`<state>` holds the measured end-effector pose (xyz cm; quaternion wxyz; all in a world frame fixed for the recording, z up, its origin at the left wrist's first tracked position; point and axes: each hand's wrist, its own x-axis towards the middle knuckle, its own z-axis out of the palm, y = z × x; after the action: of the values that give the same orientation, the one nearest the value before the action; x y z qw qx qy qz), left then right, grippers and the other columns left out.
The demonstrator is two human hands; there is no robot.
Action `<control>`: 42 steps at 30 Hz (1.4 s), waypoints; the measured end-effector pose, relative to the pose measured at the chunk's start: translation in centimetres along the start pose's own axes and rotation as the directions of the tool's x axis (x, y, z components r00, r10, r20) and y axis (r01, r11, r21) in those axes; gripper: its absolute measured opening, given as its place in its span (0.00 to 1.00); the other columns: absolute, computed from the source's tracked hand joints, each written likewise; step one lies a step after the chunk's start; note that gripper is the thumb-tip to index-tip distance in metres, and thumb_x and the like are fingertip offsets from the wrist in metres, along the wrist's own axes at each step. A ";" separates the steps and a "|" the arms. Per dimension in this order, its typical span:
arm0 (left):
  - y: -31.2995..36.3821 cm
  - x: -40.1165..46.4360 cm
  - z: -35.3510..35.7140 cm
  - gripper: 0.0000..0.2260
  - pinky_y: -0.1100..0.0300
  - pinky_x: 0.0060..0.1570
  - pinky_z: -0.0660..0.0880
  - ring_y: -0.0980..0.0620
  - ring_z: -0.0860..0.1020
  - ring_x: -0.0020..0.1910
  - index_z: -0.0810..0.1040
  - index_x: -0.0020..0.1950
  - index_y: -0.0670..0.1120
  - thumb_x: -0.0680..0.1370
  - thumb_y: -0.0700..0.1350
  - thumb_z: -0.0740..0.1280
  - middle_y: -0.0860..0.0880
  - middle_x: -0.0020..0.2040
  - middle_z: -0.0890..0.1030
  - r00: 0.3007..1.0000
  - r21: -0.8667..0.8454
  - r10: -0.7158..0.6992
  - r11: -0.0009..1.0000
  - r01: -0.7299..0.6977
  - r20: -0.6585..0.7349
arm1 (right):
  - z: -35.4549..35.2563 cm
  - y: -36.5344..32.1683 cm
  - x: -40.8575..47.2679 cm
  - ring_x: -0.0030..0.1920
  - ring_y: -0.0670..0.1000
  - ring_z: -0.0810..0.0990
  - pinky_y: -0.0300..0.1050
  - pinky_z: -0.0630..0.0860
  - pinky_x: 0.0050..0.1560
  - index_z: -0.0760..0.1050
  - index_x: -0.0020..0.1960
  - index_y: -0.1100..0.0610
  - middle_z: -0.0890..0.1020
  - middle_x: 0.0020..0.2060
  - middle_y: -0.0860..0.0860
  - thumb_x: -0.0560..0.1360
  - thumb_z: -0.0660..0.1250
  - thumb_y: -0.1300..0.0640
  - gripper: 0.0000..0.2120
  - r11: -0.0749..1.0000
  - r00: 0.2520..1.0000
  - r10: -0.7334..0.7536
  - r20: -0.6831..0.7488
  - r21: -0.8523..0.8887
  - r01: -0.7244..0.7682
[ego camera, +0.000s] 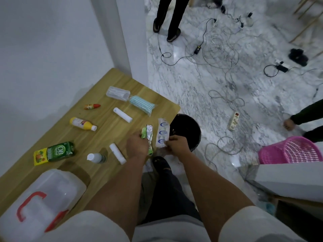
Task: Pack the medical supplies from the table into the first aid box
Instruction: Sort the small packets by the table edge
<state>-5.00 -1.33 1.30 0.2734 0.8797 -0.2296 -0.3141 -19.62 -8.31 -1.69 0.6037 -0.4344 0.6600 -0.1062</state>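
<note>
My left hand point(138, 145) is closed around a green and silver pill strip point(148, 135) near the table's right edge. Beside it, my right hand point(176, 144) pinches the near end of a white strip with blue ovals point(162, 132). The white first aid box point(40, 198) with red handle and latches sits shut at the near left corner. On the wooden table point(108, 130) lie two white rolls point(122, 114) point(117, 153), a yellow bottle point(83, 124), a small red-orange tube point(92, 106), a green OB herbal box point(55, 152), a white-capped bottle point(96, 158), a bag of face masks point(142, 104) and a clear plastic case point(118, 93).
A black bin point(187, 130) stands on the floor just off the table's right edge. A pink basket point(290, 150) is at the right. Cables and a power strip point(233, 121) litter the marble floor. Another person's legs point(170, 16) stand far back; someone's hand point(289, 124) shows at right.
</note>
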 end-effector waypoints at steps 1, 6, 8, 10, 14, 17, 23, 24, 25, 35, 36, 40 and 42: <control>0.7 -0.2 0.3 0.06 0.50 0.45 0.78 0.41 0.83 0.46 0.83 0.42 0.44 0.78 0.40 0.68 0.44 0.43 0.85 0.999 -0.026 0.002 1.000 -0.001 0.032 | -1.0 0.4 -0.4 0.45 0.66 0.86 0.70 0.83 0.51 0.82 0.45 0.68 0.85 0.48 0.71 0.74 0.75 0.69 0.03 0.995 0.999 0.040 -0.019 0.090 -0.038; 4.5 -0.7 2.8 0.07 0.58 0.38 0.71 0.46 0.81 0.40 0.83 0.39 0.47 0.76 0.39 0.70 0.51 0.35 0.81 0.980 -0.009 0.060 0.998 -0.060 0.188 | -5.7 2.9 -1.2 0.39 0.61 0.84 0.63 0.83 0.53 0.80 0.40 0.59 0.84 0.38 0.59 0.76 0.70 0.72 0.11 0.921 0.972 0.209 -0.110 0.355 -0.158; 5.8 -0.9 4.5 0.06 0.58 0.39 0.71 0.47 0.80 0.40 0.83 0.41 0.46 0.76 0.38 0.70 0.52 0.34 0.79 0.963 0.047 0.078 0.995 -0.093 0.258 | -7.1 3.7 -0.8 0.36 0.59 0.83 0.58 0.82 0.45 0.80 0.39 0.59 0.83 0.37 0.60 0.76 0.70 0.72 0.11 0.899 0.960 0.250 -0.129 0.398 -0.181; 6.8 -0.8 6.6 0.05 0.54 0.41 0.75 0.45 0.81 0.42 0.83 0.43 0.43 0.75 0.37 0.68 0.51 0.35 0.78 0.947 0.103 0.067 0.989 -0.104 0.314 | -8.1 4.4 0.1 0.35 0.59 0.83 0.57 0.81 0.42 0.78 0.37 0.62 0.82 0.38 0.63 0.74 0.70 0.74 0.11 0.888 0.944 0.287 -0.162 0.415 -0.198; 8.3 0.0 11.1 0.14 0.50 0.49 0.78 0.41 0.80 0.48 0.68 0.35 0.50 0.75 0.35 0.66 0.48 0.41 0.78 0.919 0.220 0.059 0.963 -0.155 0.390 | -9.6 6.1 3.9 0.46 0.67 0.87 0.67 0.83 0.49 0.76 0.36 0.62 0.83 0.38 0.68 0.70 0.71 0.71 0.08 0.916 0.933 0.296 -0.202 0.338 -0.217; 9.5 1.0 14.0 0.18 0.54 0.41 0.70 0.47 0.74 0.37 0.62 0.35 0.50 0.77 0.34 0.65 0.50 0.36 0.68 0.912 0.260 0.056 0.950 -0.175 0.407 | -10.1 5.4 6.0 0.47 0.67 0.87 0.67 0.85 0.48 0.78 0.32 0.62 0.86 0.42 0.68 0.68 0.70 0.71 0.09 0.917 0.923 0.309 -0.229 0.331 -0.225; 11.0 4.9 18.5 0.05 0.41 0.40 0.78 0.45 0.80 0.42 0.82 0.50 0.46 0.77 0.40 0.67 0.43 0.44 0.81 0.900 0.105 0.044 0.990 -0.099 0.434 | -11.5 2.7 10.8 0.38 0.59 0.85 0.63 0.84 0.49 0.76 0.26 0.54 0.80 0.31 0.57 0.71 0.69 0.73 0.20 0.936 0.916 0.307 -0.258 0.254 -0.243; 11.0 5.7 19.1 0.12 0.48 0.53 0.83 0.43 0.82 0.51 0.83 0.61 0.46 0.78 0.43 0.69 0.42 0.54 0.84 0.903 0.057 0.014 0.997 -0.043 0.430 | -11.8 2.7 11.6 0.38 0.57 0.83 0.63 0.84 0.47 0.78 0.27 0.54 0.79 0.31 0.56 0.70 0.69 0.71 0.18 0.953 0.919 0.284 -0.274 0.185 -0.240; 11.3 6.1 18.9 0.15 0.43 0.56 0.82 0.42 0.82 0.56 0.82 0.65 0.46 0.79 0.45 0.69 0.42 0.60 0.83 0.901 0.026 0.004 1.000 -0.016 0.434 | -11.9 2.7 12.3 0.38 0.56 0.81 0.60 0.84 0.46 0.83 0.34 0.57 0.80 0.34 0.57 0.70 0.69 0.69 0.11 0.967 0.924 0.251 -0.288 0.128 -0.222; 12.9 4.9 10.4 0.14 0.52 0.40 0.71 0.47 0.70 0.36 0.71 0.38 0.48 0.75 0.55 0.68 0.44 0.35 0.70 0.884 -0.042 0.136 0.990 -0.131 0.448 | -9.6 -2.0 5.0 0.41 0.56 0.82 0.50 0.78 0.42 0.82 0.42 0.61 0.84 0.39 0.57 0.78 0.70 0.57 0.09 0.937 0.971 -0.090 -0.223 -0.350 0.007; 13.0 4.5 8.7 0.14 0.53 0.41 0.71 0.48 0.71 0.36 0.71 0.38 0.47 0.75 0.55 0.68 0.45 0.35 0.70 0.886 -0.058 0.156 0.988 -0.145 0.437 | -8.9 -2.3 4.4 0.33 0.55 0.77 0.49 0.73 0.35 0.75 0.34 0.59 0.78 0.31 0.56 0.78 0.71 0.54 0.16 0.913 0.968 -0.139 -0.209 -0.405 0.044; 12.7 3.1 0.6 0.10 0.54 0.42 0.71 0.42 0.78 0.43 0.80 0.43 0.44 0.79 0.50 0.67 0.43 0.39 0.78 0.887 0.030 0.261 0.955 -0.294 0.380 | -5.6 -5.3 -0.2 0.33 0.54 0.75 0.47 0.67 0.31 0.73 0.37 0.56 0.75 0.29 0.52 0.78 0.71 0.43 0.20 0.753 0.948 -0.309 -0.077 -0.628 0.195; 12.0 2.6 -3.9 0.16 0.53 0.50 0.73 0.41 0.80 0.57 0.83 0.60 0.41 0.80 0.51 0.67 0.44 0.56 0.83 0.884 0.209 0.323 0.890 -0.406 0.339 | -3.4 -7.7 -2.3 0.50 0.56 0.83 0.50 0.79 0.45 0.81 0.58 0.58 0.85 0.48 0.54 0.78 0.69 0.40 0.22 0.639 0.936 -0.349 0.047 -0.719 0.274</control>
<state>-3.32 -10.42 10.25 0.1666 0.7924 -0.4715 -0.3493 -19.45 -12.65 5.88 0.3270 -0.7356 0.5922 0.0355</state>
